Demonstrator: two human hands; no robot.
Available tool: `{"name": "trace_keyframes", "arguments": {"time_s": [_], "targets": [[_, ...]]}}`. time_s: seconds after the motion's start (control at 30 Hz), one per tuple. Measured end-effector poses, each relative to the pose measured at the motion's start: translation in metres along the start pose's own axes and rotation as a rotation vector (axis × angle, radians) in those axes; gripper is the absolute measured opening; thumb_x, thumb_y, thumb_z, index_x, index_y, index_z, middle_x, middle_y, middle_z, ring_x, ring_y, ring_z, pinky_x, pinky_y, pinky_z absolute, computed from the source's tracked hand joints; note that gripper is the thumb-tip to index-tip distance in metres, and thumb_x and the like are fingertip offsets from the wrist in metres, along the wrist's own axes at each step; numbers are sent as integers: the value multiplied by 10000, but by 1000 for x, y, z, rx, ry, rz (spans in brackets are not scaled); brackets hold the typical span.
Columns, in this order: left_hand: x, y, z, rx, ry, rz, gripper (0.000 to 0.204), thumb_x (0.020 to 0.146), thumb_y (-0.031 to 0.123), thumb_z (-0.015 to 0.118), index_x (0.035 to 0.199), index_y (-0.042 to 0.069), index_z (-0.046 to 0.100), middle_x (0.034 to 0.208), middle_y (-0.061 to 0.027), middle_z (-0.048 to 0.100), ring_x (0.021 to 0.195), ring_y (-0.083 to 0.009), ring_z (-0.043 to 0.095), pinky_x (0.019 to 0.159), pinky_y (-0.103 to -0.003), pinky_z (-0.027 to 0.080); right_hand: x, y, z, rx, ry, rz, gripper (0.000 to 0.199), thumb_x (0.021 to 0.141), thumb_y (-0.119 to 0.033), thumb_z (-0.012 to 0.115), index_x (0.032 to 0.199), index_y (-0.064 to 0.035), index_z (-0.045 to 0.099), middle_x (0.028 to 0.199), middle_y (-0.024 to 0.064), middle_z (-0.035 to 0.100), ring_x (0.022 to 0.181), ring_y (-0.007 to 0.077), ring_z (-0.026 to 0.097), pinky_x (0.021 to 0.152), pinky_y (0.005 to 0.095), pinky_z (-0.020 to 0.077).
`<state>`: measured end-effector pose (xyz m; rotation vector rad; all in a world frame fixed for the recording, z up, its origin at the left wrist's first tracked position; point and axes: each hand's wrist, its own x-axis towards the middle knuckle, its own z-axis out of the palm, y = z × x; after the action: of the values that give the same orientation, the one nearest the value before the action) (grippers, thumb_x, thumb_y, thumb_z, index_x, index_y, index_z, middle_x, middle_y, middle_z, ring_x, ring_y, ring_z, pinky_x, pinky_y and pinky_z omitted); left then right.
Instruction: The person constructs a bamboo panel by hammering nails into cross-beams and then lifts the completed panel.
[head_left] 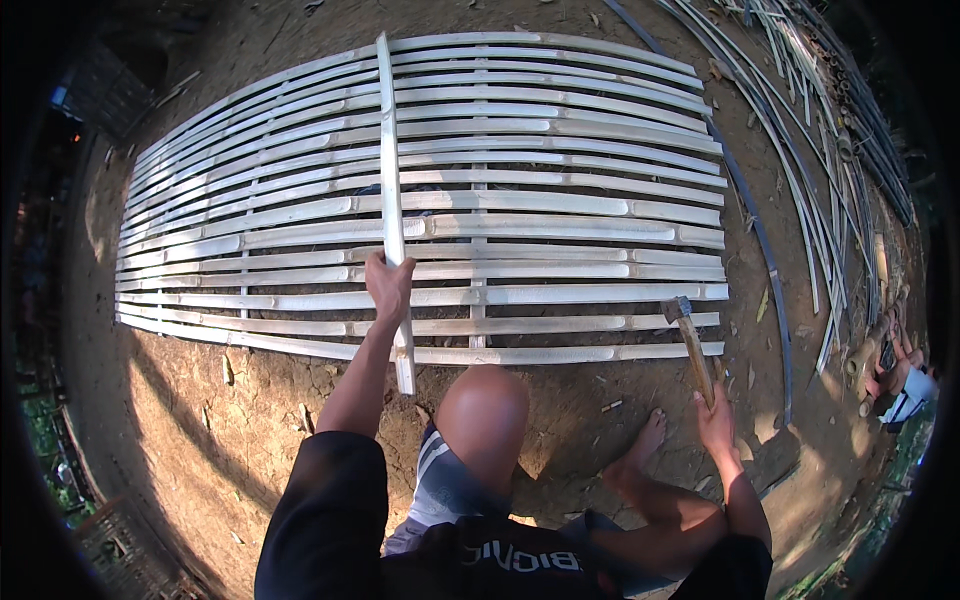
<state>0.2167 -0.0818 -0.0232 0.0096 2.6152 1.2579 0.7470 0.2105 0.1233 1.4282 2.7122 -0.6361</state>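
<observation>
A wide frame of long split-bamboo slats lies on the ground before me, its slats running left to right with gaps between them. Across their top rests a loose bamboo strip, reaching from the far edge past the near one. My left hand grips this strip near its lower end. In my right hand is a hammer, held by its wooden handle, its metal head over the frame's near right corner. Thinner cross strips show beneath the slats.
Thin bamboo strips and a pile of dark poles lie at the right. A long dark strip curves past the frame's right end. Another person sits at the far right. A woven panel stands at the upper left.
</observation>
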Motion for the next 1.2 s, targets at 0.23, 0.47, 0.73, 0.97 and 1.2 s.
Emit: {"name": "trace_keyframes", "arguments": {"time_s": [0.23,0.47,0.73,0.97,1.2], "targets": [[-148,-145,-171,188,135,-155,482,810,413,780,935,48,492,826,-61,446,732,-198,438,639,-406,422,5,-8,-4,-164,72,47,312,930,-334,662,1004,-34,624,724,247,609,738,493,595,638,526,439],[-336,-239,-247,613,301,-268,339,780,189,662,951,-26,463,902,-237,515,853,-454,529,765,-521,419,13,8,69,30,-34,46,335,860,-328,733,852,-24,592,740,234,611,734,485,593,633,507,449],[-435,-303,-211,648,608,-627,342,826,264,661,1000,12,508,970,-229,577,892,-458,582,784,-529,450,34,-59,143,73,-442,-568,317,731,-232,807,865,-38,594,822,170,625,791,401,644,651,480,494],[-450,-371,-178,544,687,-948,527,793,368,763,1118,60,486,1106,-204,565,1012,-430,591,837,-531,472,19,-67,221,-120,-552,-922,471,693,-304,851,986,-60,575,930,137,593,956,354,616,793,488,493],[-290,-283,-109,-36,412,-377,456,934,371,664,1129,-41,654,1081,-190,660,907,-354,653,850,-441,519,28,54,211,1037,-332,481,826,855,-608,706,1349,14,476,1259,118,493,1089,195,538,936,384,476]]}}
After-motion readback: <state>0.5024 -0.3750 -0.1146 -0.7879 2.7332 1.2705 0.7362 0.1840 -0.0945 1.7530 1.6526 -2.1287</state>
